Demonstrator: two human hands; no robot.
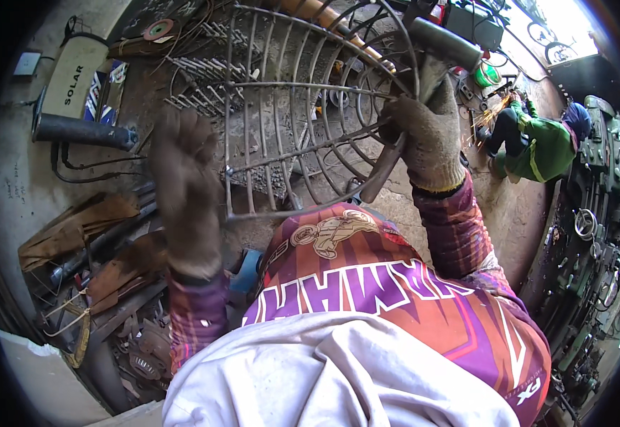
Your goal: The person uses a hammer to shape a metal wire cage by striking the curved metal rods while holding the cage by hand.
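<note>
My right hand, in a worn knitted glove, is closed round the handle of a hammer. The thick cylindrical head points up and away, while the handle's lower end slants below my fist. Beside that hand stands a rounded grille of welded steel rods, with straight bars crossing curved ones. My right fingers overlap its right rim; whether they also grip it, I cannot tell. To the left of the grille is my raised left hand, in a dark, dirty glove. Motion smears its fingers, and no object shows in them.
At the right, a person in green crouches amid bright sparks. Heavy green machinery lines the right side. Several short metal rods lie beyond my left hand. A pale case and dark cylinder are farther left.
</note>
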